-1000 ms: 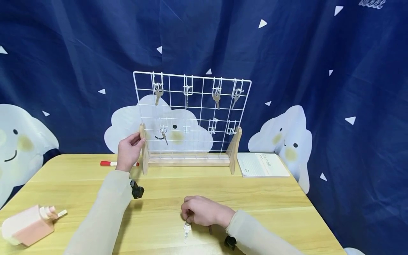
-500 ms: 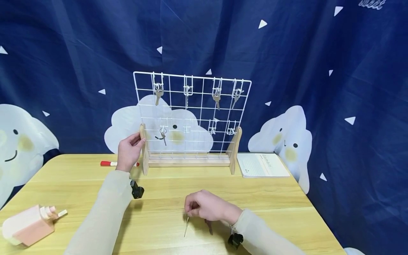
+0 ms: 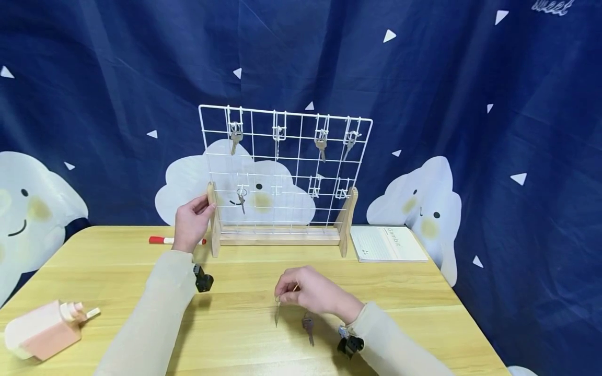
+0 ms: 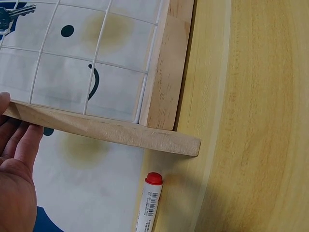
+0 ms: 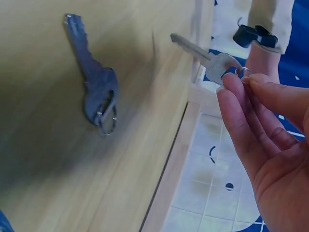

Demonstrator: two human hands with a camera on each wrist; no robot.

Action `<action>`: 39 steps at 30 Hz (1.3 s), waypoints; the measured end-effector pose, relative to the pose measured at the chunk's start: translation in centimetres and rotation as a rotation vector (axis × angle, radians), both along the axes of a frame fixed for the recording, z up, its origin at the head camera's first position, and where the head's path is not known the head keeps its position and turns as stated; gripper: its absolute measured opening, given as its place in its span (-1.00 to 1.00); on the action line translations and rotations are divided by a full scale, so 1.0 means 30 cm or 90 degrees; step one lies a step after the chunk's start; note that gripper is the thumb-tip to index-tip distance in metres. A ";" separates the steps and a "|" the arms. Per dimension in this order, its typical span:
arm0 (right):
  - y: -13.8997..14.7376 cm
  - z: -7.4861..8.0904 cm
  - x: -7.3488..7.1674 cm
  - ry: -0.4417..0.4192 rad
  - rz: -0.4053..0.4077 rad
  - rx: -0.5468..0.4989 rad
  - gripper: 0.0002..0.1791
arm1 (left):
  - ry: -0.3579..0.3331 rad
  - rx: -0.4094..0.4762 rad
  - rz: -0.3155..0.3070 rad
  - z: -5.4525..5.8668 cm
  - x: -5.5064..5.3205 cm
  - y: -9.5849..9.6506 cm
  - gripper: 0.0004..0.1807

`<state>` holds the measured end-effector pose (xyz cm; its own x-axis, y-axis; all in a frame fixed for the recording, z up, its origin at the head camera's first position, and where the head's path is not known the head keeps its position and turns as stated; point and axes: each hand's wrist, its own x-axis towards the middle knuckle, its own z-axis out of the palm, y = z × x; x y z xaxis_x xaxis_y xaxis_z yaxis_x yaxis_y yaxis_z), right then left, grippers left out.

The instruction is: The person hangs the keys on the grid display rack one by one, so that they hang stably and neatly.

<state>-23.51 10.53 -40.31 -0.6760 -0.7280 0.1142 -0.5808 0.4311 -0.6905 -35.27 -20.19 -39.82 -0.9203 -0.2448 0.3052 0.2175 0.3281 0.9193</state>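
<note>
Over the tabletop (image 3: 244, 282), right hand (image 3: 305, 290): thumb and fingertips pinch a ring (image 5: 245, 68), from which a silver key (image 5: 212, 62) hangs.
Silver key, by view: thin and nearly edge-on from the head; the right wrist view shows its flat face and rounded head.
Loose key (image 5: 94, 75): lies on the tabletop near the right hand, apart from its fingers; the right wrist view brings out the toothed blade and small ring (image 5: 116, 118).
Left hand (image 3: 192, 222): grips the left upright (image 3: 215, 230) of the rack (image 3: 279, 239); the left wrist view shows fingers against the wood, the thumb cut by the frame.
Hanging keys (image 3: 321, 146): five from the head, four above, one lower left.
Marker (image 4: 149, 208): partly hidden by the left hand from the head; its barcode shows at the left wrist.
Head view only: notepad (image 3: 388, 244), pink bottle (image 3: 44, 330).
</note>
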 end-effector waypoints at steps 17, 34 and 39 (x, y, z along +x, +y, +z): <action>0.000 0.067 -0.038 0.002 -0.033 -0.048 -0.93 | 0.000 0.018 -0.003 -0.004 0.001 0.003 -0.52; -0.009 0.112 -0.103 0.034 -0.109 -0.061 -0.90 | 0.009 0.012 0.004 -0.008 -0.001 0.006 -0.52; -0.019 0.121 -0.127 0.035 -0.148 -0.083 -0.91 | 0.011 0.016 0.004 -0.008 0.001 0.004 -0.52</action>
<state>-27.31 9.97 -36.67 -0.8131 -0.5311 0.2383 -0.5152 0.4660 -0.7193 -35.22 -20.06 -40.06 -0.9132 -0.2583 0.3151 0.2319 0.3064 0.9232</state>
